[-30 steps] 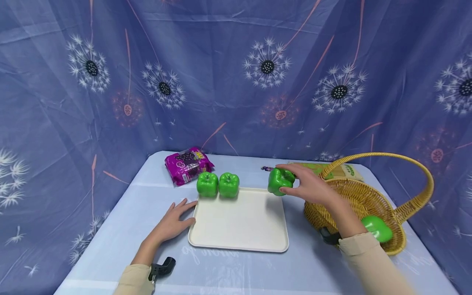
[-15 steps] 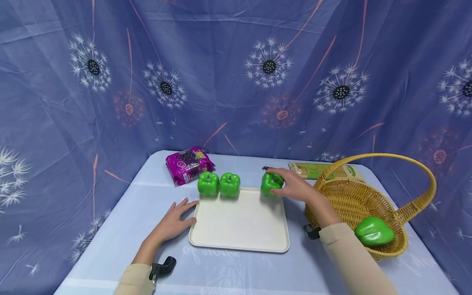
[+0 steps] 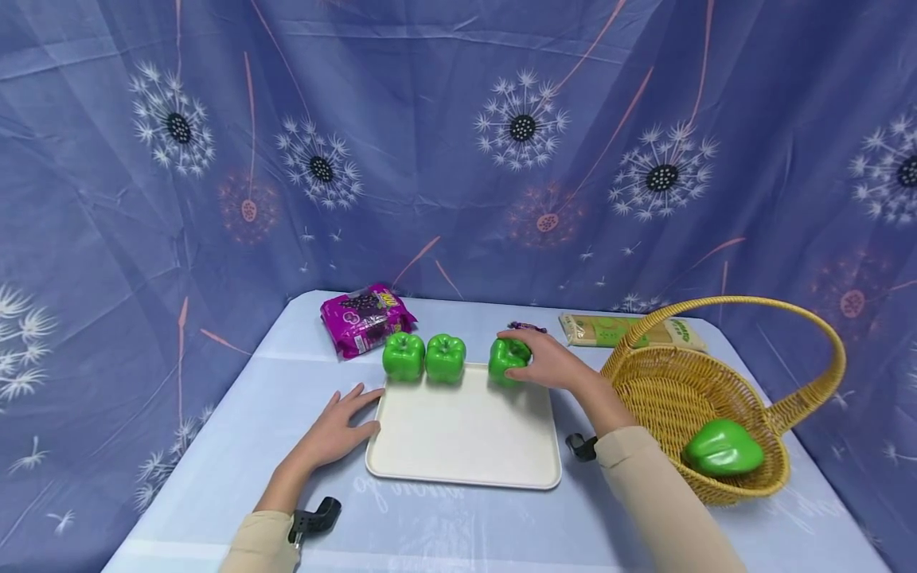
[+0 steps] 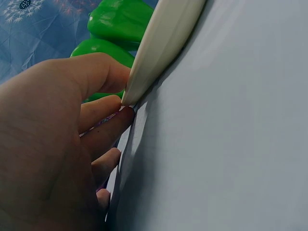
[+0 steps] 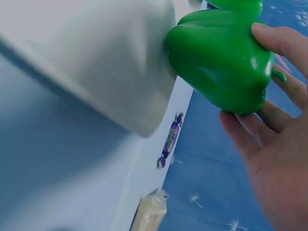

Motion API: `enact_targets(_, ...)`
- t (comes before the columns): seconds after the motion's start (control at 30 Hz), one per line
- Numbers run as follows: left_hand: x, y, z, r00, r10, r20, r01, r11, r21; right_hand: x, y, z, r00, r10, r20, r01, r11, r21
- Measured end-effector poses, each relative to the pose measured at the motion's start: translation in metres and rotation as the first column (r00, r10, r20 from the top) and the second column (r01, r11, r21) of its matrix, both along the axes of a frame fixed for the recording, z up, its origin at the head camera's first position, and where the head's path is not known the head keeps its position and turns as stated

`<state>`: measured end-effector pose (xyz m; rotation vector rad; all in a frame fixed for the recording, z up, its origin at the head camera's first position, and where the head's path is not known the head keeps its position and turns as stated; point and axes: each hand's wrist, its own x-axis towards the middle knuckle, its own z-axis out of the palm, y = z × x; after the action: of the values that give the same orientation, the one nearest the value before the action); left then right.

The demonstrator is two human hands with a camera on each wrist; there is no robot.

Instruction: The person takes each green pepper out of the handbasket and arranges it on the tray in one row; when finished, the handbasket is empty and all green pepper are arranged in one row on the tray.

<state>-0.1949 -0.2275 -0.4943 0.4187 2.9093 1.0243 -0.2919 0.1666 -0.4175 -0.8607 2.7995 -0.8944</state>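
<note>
My right hand (image 3: 548, 362) grips a green bell pepper (image 5: 221, 60) at the far right part of the cream tray (image 3: 466, 434), thumb on one side and fingers on the other. In the right wrist view its stem points toward the palm. Two more green bell peppers, a left one (image 3: 403, 357) and a right one (image 3: 446, 359), stand side by side along the tray's far left edge. My left hand (image 3: 337, 430) rests at the tray's left side, its fingertips touching the rim (image 4: 144, 57). Another green pepper (image 3: 723, 448) lies in the wicker basket (image 3: 666, 394).
The basket's tall handle (image 3: 824, 382) arches over the right side of the table. Behind the tray lie a purple snack bag (image 3: 365, 320), a small purple wrapped candy (image 3: 528, 326) and a beige-green packet (image 3: 602, 329). A blue patterned curtain (image 3: 430, 159) hangs behind the table.
My right hand has carried its bell pepper leftward from near the basket, over the tray's far edge and closer to the other two. The left hand stays at the tray.
</note>
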Motion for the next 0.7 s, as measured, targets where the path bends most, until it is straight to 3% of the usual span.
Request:
enact_targets(0.33,0.000,0.000,0.001,1.000,0.005,0.011,-0.005,1.000,-0.003,-0.008,-0.022,-0.006,0.999,0.041,-0.009,-0.041,0.999,-0.033)
enact_targets(0.7,-0.001,0.001,0.001,1.000,-0.001,0.007,0.001,1.000,-0.004,-0.008,-0.033,-0.010,1.000,0.016,0.000,-0.016,0.997,-0.073)
